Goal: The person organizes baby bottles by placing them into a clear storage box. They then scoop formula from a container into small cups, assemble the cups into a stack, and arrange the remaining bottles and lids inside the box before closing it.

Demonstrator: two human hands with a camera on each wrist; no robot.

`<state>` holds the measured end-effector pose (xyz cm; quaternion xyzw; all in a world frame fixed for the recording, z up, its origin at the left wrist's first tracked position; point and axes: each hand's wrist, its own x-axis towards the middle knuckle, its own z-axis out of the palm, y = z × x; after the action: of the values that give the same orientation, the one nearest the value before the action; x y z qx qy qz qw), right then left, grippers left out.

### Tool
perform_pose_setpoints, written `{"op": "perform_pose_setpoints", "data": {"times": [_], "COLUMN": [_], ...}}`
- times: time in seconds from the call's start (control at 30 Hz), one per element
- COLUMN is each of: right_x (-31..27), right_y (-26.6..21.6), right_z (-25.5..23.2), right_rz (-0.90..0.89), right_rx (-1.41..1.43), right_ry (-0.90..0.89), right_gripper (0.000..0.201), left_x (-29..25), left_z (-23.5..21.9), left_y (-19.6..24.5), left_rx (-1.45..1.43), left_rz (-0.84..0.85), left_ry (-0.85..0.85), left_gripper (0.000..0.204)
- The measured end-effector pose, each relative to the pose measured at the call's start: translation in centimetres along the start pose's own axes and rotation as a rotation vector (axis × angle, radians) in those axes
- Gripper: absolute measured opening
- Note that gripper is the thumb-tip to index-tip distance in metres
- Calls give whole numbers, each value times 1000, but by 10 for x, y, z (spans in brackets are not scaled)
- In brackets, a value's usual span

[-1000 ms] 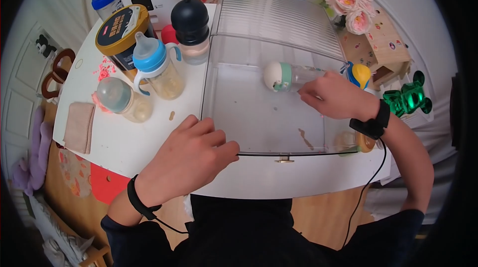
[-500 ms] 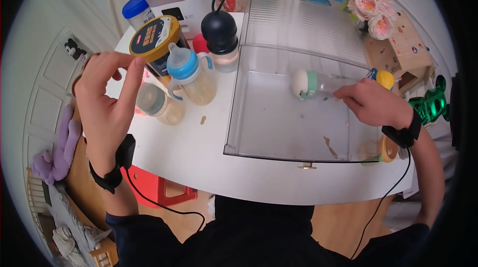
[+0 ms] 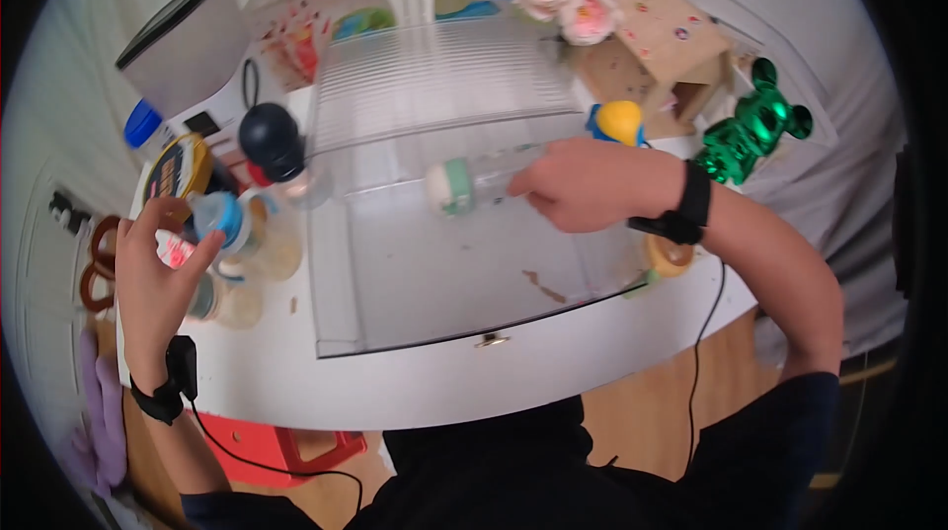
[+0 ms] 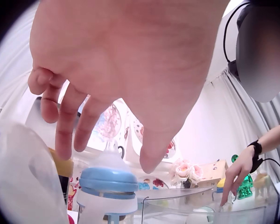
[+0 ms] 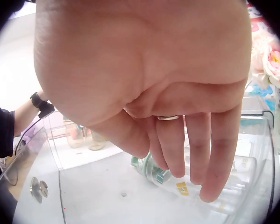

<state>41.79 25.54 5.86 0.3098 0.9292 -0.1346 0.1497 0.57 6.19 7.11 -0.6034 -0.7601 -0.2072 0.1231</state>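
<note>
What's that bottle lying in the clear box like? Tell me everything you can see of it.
The bottle lies on its side in the clear box, its rounded whitish cap pointing left in the head view. A green band sits between cap and body. The body is see-through, like plastic or glass, with small printed marks. The right hand is over the body, hiding part of it; whether they touch is unclear.

No lettering is legible. Head view, towards nine o'clock: blurred print on a round dark lid with a gold rim (image 3: 179,170). Right wrist view, five o'clock: a small yellow label (image 5: 182,188), unreadable, on a clear cylindrical bottle with a green collar (image 3: 486,180).
</note>
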Motion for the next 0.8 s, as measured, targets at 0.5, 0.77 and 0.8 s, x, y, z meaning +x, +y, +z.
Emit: {"op": "perform_pose_setpoints", "data": {"times": [0.5, 0.77, 0.8], "right_x": [13, 9, 7], "right_y": [11, 6, 7], "right_z": [-2, -1, 2], "right_rz": [-45, -28, -38], "right_rx": [-6, -91, -50], "right_ry": [68, 62, 104], "right_gripper": [25, 28, 28], "left_x": [36, 39, 39], "left_z": [12, -5, -5], "left_y": [20, 30, 31], "left_rx": [-57, 6, -16], "left_rz": [-86, 20, -8], "left_ry": [27, -56, -92], "left_gripper": [57, 59, 60]}}
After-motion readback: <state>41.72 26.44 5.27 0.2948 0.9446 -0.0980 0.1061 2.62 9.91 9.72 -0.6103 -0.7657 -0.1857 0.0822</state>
